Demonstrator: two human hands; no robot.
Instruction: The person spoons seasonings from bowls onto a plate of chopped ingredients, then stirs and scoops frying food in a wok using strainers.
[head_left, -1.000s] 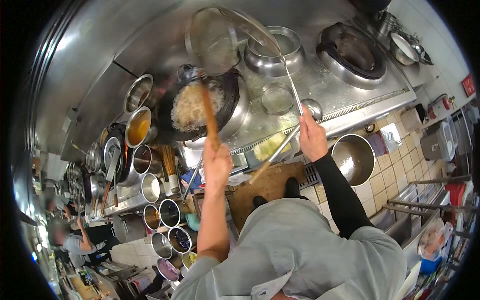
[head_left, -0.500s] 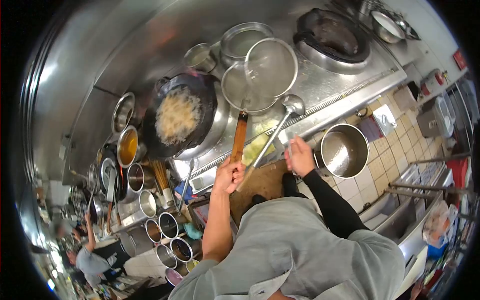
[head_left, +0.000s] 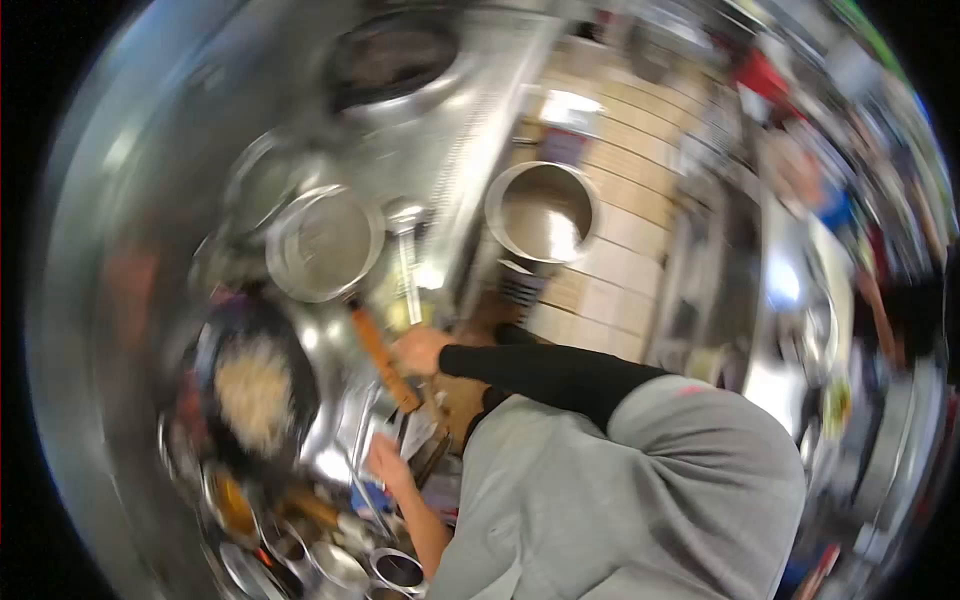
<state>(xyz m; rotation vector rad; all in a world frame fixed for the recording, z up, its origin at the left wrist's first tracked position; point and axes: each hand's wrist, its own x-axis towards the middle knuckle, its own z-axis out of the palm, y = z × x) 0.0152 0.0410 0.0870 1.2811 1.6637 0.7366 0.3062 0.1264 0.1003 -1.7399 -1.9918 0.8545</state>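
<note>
My right hand [head_left: 420, 350], in a black sleeve, is closed around the handle of a steel ladle [head_left: 408, 265]. A round mesh strainer [head_left: 328, 243] lies on the steel counter. Its wooden handle [head_left: 378, 355] points towards me, beside my right hand and free of my left. My left hand [head_left: 386, 458] is below the handle's end, near a long metal utensil handle [head_left: 362, 428]. Motion smears its fingers, and I cannot tell whether it holds anything. A dark wok [head_left: 302, 375] on the left holds pale food [head_left: 253, 392] in bubbling liquid.
A large steel pot [head_left: 497, 215] stands right of the counter, over the tiled floor [head_left: 625, 215]. Another dark wok [head_left: 392, 55] sits at the far end. Several containers line the lower left, one with orange liquid [head_left: 232, 503]. Metal worktops run along the right.
The view has swung to the right and blurred. My left hand has let go of the strainer's handle and moved below it. My right hand, open before, has closed on the ladle.
</note>
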